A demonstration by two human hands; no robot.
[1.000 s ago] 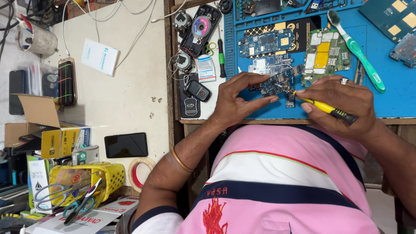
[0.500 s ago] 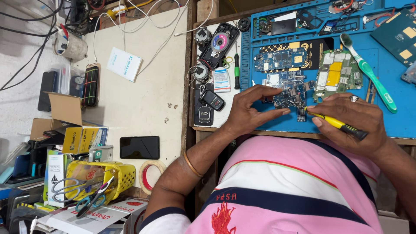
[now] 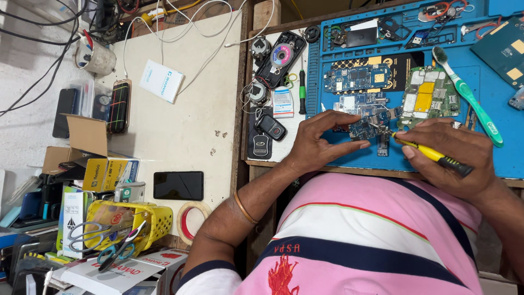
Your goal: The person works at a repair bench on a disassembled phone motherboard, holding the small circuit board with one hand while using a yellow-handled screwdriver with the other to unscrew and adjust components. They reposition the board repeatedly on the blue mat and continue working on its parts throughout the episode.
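Note:
My left hand (image 3: 319, 139) pins a small blue circuit board (image 3: 367, 125) to the blue work mat (image 3: 349, 153) with its fingertips. My right hand (image 3: 456, 155) grips a yellow and black screwdriver (image 3: 431, 154), whose tip touches the right end of that board. Other bare circuit boards lie just beyond: a blue one (image 3: 356, 77) and a green one with a yellow patch (image 3: 428, 95).
A green toothbrush (image 3: 469, 98) lies on the mat to the right. Left of the mat are a green screwdriver (image 3: 301, 87), key fobs (image 3: 270, 128), an opened phone shell (image 3: 281, 57), cables, a dark phone (image 3: 178, 184), a tape roll (image 3: 191, 221) and a yellow basket with scissors (image 3: 123, 226).
The view has shifted so the bench sits further right and lower in frame. Both hands stay on the small board, with the screwdriver tip still at it.

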